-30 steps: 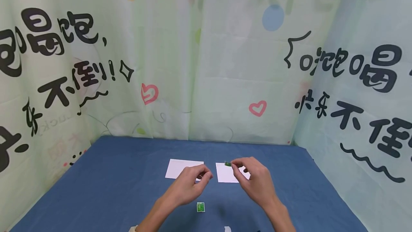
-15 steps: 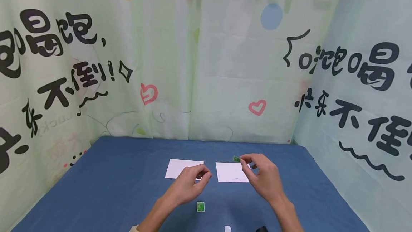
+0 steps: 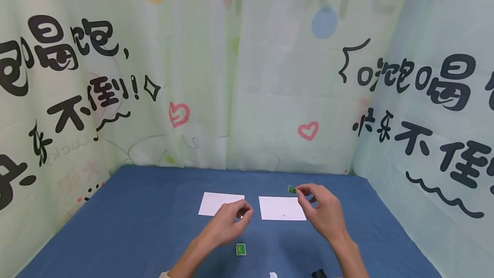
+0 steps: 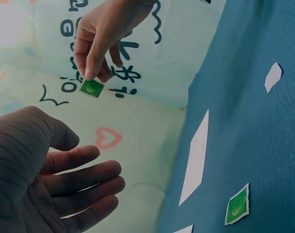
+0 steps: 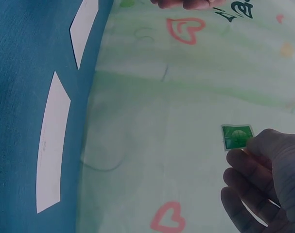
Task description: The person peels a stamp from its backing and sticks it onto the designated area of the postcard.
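Observation:
Between its thumb and forefinger my right hand point(image 3: 323, 209) pinches a small green postage stamp point(image 3: 292, 189) by one edge, raised above the blue cloth. The right wrist view shows the stamp's point(image 5: 237, 137) printed face and pale border. Nothing is in my left hand point(image 3: 228, 222); its fingers are loosely bent, and the left wrist view shows them apart from the thumb. A second green stamp point(image 3: 241, 249) lies face up on the table, nearer to me. Beyond the hands lie two white paper rectangles: the right one point(image 3: 281, 208) and the left one point(image 3: 216, 203), partly covered by my left hand.
Near the bottom edge of the head view are a torn white scrap point(image 3: 273, 275) and a black object point(image 3: 318, 273), both cut off. The blue cloth point(image 3: 135, 226) covers the table. Printed curtains point(image 3: 254, 98) stand at the back and both sides.
My right hand has moved right and slightly away with the stamp, uncovering the right-hand paper. The black object has come into view. My left hand has stayed nearly still.

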